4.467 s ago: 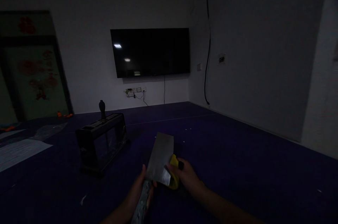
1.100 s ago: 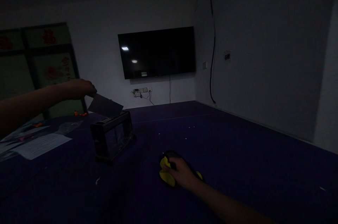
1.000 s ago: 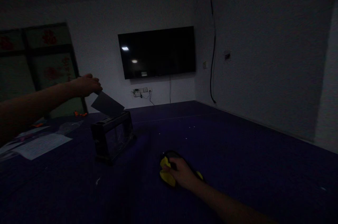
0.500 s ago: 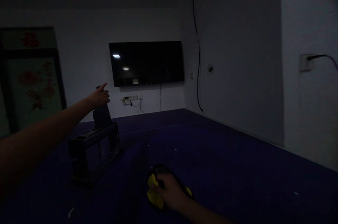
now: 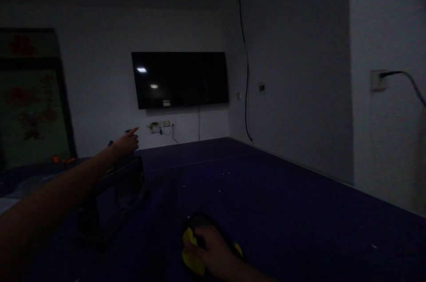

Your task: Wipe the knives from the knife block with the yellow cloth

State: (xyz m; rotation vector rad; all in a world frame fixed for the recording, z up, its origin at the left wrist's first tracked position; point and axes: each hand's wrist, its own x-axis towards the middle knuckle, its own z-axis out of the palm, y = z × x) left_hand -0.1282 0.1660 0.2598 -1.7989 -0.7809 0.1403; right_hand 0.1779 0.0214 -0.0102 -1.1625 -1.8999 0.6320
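My left hand (image 5: 125,143) reaches forward with the index finger stretched out. Its other fingers are curled round a dark upright piece (image 5: 120,163), whose kind the dim light hides. That piece stands at the top of a black open-framed stand (image 5: 89,220), which rests on the dark blue surface. Near the bottom middle, my right hand (image 5: 214,251) is closed on a black and yellow object (image 5: 193,263). The hand covers much of this object, and I cannot make out its kind.
A wide dark blue tabletop (image 5: 282,211) carries small white specks. Clear plastic (image 5: 26,189) and small orange things (image 5: 56,158) lie at the left. Beyond are a wall-mounted television (image 5: 181,80), wall sockets (image 5: 162,126), a hanging black cable (image 5: 247,73) and a door (image 5: 29,109).
My left hand has come down toward the stand, and the dark piece has lowered with it. My right hand keeps its hold on the black and yellow object. The view has turned slightly left.
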